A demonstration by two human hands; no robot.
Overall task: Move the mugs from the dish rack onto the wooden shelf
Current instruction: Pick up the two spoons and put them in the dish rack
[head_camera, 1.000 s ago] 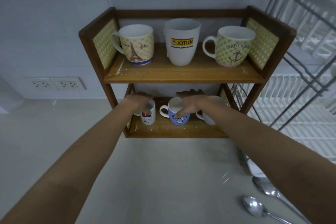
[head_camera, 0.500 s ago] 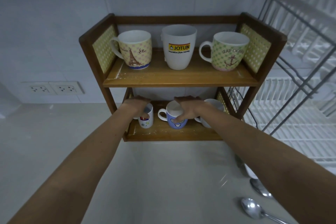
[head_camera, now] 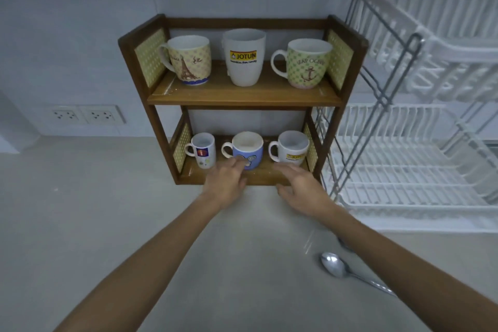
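Observation:
The wooden shelf point(head_camera: 242, 96) stands against the wall with three mugs on each level. On top: an Eiffel Tower mug point(head_camera: 190, 60), a white JOTUN mug point(head_camera: 244, 58) and a green anchor mug point(head_camera: 307, 63). Below: a small white mug point(head_camera: 202, 149), a blue face mug point(head_camera: 249, 148) and a white logo mug point(head_camera: 292, 148). My left hand point(head_camera: 226, 183) hovers in front of the blue mug, fingers apart, holding nothing. My right hand point(head_camera: 301, 187) is open just before the shelf's lower front edge. The white dish rack point(head_camera: 409, 153) on the right holds no mugs that I can see.
Two metal spoons point(head_camera: 347, 272) lie on the grey counter near my right forearm. Wall sockets point(head_camera: 86, 115) sit low on the wall at left. The rack's metal frame point(head_camera: 377, 94) stands close beside the shelf's right side.
Both hands have let go of the lower-shelf mugs and pulled back toward me. The lower mugs now stand uncovered. The view has shifted so more of the dish rack shows.

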